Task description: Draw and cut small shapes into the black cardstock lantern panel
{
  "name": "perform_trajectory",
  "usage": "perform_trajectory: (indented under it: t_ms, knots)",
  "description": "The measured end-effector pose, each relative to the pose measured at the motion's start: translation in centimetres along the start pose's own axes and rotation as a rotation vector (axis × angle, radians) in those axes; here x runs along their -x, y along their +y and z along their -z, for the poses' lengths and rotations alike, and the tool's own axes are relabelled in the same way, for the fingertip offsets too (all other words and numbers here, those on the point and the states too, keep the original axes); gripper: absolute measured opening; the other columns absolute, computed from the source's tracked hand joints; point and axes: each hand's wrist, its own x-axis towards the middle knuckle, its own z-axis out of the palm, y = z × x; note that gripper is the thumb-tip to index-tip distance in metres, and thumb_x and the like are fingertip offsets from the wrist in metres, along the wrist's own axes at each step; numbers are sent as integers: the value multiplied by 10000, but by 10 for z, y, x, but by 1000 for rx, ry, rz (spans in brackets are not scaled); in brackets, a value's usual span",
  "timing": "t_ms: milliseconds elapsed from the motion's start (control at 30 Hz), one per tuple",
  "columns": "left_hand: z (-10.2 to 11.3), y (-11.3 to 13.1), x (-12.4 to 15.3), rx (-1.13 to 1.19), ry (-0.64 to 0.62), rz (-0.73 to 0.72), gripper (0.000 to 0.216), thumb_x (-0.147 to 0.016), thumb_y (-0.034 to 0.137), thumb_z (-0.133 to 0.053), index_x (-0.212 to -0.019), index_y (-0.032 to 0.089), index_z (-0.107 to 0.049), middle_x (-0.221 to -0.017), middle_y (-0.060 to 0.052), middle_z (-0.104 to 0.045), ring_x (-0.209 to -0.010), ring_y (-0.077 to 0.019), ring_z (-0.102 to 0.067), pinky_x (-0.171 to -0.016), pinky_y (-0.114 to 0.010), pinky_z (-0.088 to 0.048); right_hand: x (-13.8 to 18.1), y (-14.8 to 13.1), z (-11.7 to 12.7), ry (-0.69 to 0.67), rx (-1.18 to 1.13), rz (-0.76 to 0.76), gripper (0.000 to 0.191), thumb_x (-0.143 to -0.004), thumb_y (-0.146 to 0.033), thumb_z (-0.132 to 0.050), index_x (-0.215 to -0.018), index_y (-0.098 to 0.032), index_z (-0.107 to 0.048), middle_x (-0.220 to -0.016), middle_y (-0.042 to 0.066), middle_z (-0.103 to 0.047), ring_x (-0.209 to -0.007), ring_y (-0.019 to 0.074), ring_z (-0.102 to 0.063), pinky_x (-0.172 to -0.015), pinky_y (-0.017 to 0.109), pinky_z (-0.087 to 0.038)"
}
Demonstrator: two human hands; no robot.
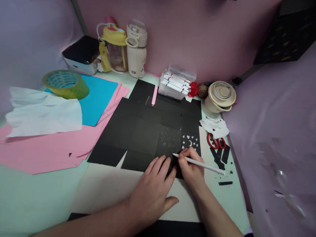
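My right hand [191, 168] is closed around a white pen [204, 165], its tip touching the black paper [145, 131]. Faint outlines of stars, triangles and other small shapes [170, 136] are drawn just above the tip. To the right of them, a moon and several stars and a heart [190, 142] are cut through, showing white. With fingers stretched out, my left hand [155, 184] lies flat on the lower edge of the black paper, left of the pen tip. A pink craft knife [154, 96] rests near the paper's top.
Red-handled scissors [216, 141], black scraps [219, 158] and crumpled white tissue [214, 127] lie at the right. A box of markers [175, 84], a white bottle [137, 56] and a yellow-lidded jug [116, 49] stand behind. Pink sheets [49, 151], blue paper [96, 95] and a tape roll [81, 89] lie left.
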Motion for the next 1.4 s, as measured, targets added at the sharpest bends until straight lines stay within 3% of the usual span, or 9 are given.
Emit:
perform_trajectory:
  t_ms: [133,333,500,733,967,1400]
  knots:
    - [0,0,0,2,-8,0,755,-794,627,-617,-1376,169,-467,-1427,-166,-464,-1336,-341,-405,-1124,-490,-318,0,-1,0,7,-23,-3,224,-819,-159,-556,-636,-217,-441,-627,-36,-531,-582,124,-487,-562,262,-404]
    - [0,-1,-1,-20,-2,-17,740,-794,637,-611,-1354,168,-493,-1420,-187,-472,-1343,-346,-406,-1115,-500,-325,-2,-5,3,378,-199,170,130,-836,-172,-571,-742,-217,-495,-628,-29,-556,-587,145,-547,-562,288,-452]
    - [1,-2,0,-34,6,-30,737,-804,641,-596,-1355,163,-491,-1423,-190,-471,-1348,-342,-402,-1113,-494,-327,-6,-7,6,527,-98,184,57,-863,-216,-591,-908,-214,-556,-821,7,-573,-622,131,-550,-576,288,-454]
    - [-1,-2,1,-47,20,-36,724,-821,641,-571,-1353,157,-491,-1422,-191,-464,-1348,-351,-396,-1122,-497,-304,-4,-7,8,497,-40,179,67,-834,-195,-621,-897,-212,-605,-832,10,-581,-688,145,-549,-617,280,-447]
    - [-4,-1,3,-62,39,-35,710,-839,630,-542,-1353,143,-487,-1402,-199,-466,-1338,-360,-396,-1122,-499,-289,-1,0,10,24,21,25,114,-816,-199,-540,-727,-201,-609,-584,-31,-566,-539,136,-512,-516,255,-400]
    - [-6,0,1,-68,53,-33,726,-827,625,-560,-1360,138,-487,-1412,-195,-456,-1337,-356,-388,-1136,-492,-265,-2,2,4,28,78,-34,129,-812,-245,-550,-701,-203,-600,-570,-35,-578,-535,133,-514,-533,249,-403]
